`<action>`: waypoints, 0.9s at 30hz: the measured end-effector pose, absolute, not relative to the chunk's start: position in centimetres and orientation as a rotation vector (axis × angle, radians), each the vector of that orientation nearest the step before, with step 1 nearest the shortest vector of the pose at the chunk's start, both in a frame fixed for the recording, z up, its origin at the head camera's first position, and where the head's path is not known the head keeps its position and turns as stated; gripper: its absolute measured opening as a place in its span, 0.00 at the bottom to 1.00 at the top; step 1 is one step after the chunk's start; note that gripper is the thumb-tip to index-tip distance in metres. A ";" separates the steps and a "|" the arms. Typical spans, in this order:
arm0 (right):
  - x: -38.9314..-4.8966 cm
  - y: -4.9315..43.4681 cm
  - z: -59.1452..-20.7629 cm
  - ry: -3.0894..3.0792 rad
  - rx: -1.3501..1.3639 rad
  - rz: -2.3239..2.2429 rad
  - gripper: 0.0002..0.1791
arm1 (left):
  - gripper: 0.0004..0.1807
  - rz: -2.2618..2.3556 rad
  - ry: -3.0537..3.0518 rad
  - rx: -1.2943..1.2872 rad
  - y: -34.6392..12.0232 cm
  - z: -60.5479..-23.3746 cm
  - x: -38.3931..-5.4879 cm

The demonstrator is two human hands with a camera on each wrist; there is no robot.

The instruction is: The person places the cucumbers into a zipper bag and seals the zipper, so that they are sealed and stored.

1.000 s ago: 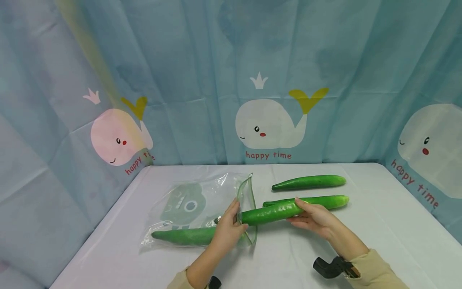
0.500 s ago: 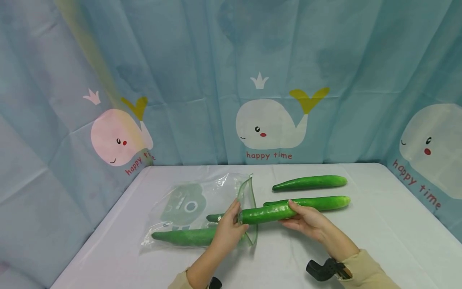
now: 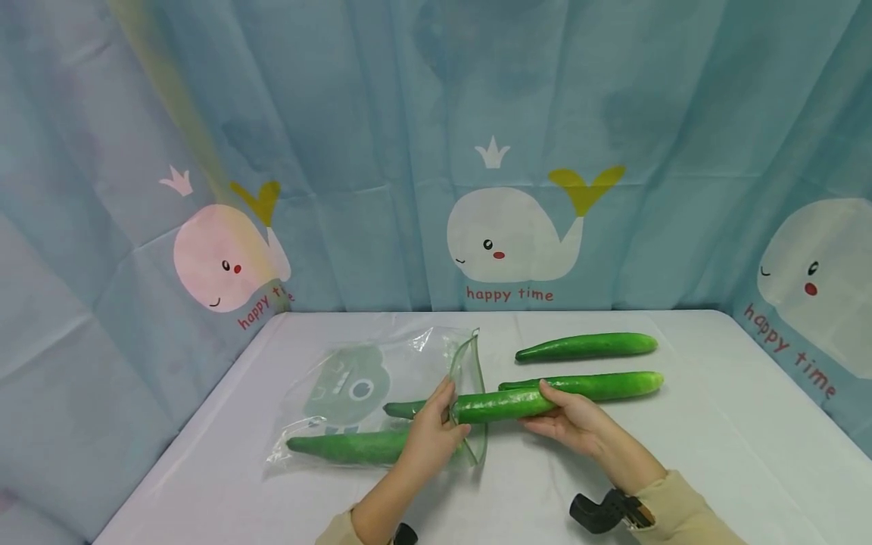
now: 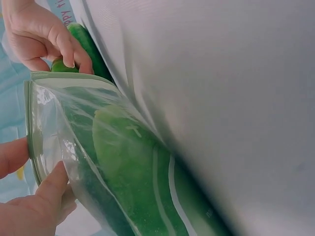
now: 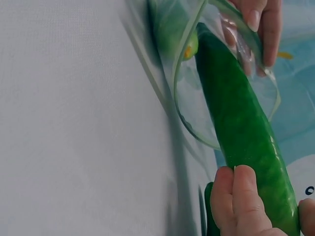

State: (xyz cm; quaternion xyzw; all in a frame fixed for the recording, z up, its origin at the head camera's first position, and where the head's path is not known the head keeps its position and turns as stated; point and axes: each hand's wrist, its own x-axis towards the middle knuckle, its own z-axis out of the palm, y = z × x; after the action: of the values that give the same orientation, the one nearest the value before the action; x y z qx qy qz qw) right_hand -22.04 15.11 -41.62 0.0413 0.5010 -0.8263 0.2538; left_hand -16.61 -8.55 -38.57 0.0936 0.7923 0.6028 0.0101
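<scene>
Left hand (image 3: 429, 439): bare; no glove, ring or other item visible on the fingers.
Right hand (image 3: 572, 424): bare; no glove or ring; fingernails short and unpainted in the right wrist view.
Beige long sleeve, right arm (image 3: 681, 509): soft fabric, ends in a cuff at the wrist; fills the lower right of the head view.
Beige sleeve cuff, left arm (image 3: 341, 527): same fabric; only a narrow edge shows at the bottom of the frame.
Black plastic wrist-mounted device, right (image 3: 599, 512): angular, matte housing, sits against the right cuff; strap detail too small to tell.
Black wrist-mounted device, left (image 3: 405, 534): only a small rounded part visible at the bottom edge.
</scene>
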 end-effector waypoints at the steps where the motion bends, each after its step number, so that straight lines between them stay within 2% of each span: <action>1: -22.0 15.0 -41.6 1.357 0.117 -2.249 0.30 | 0.39 1.886 2.471 0.293 -8.6 -38.6 -16.6; 20: -21.8 13.2 -41.5 1.282 0.165 -2.291 0.25 | 0.38 1.903 2.473 0.278 -8.4 -38.9 -16.4; 27: -21.8 12.9 -41.8 1.307 0.119 -2.267 0.28 | 0.38 1.908 2.467 0.277 -8.2 -38.9 -16.4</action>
State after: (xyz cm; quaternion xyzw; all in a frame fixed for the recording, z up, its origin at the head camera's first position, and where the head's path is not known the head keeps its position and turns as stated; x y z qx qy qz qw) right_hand -21.78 12.89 -41.76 0.0438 0.4821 -0.8361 0.2581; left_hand -16.40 -8.24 -38.93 0.0886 0.7879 0.6094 0.0050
